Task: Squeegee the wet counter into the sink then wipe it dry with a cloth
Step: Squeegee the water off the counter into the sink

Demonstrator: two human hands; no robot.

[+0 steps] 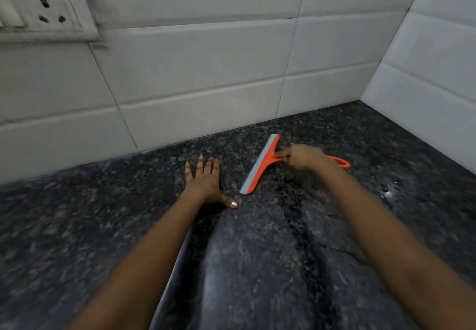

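An orange squeegee [260, 166] with a grey blade rests blade-down on the dark speckled granite counter [257, 252], near the back wall. My right hand [302, 157] is closed around its handle, whose looped end sticks out to the right of my fist. My left hand [204, 180] lies flat on the counter just left of the blade, fingers spread, holding nothing. Water drops glisten on the counter at the right [386, 193]. Neither a sink nor a cloth is in view.
White tiled walls [206, 72] meet in a corner at the back right. A white socket and switch plate [43, 8] sits on the wall at the upper left. The counter stretches left and toward me.
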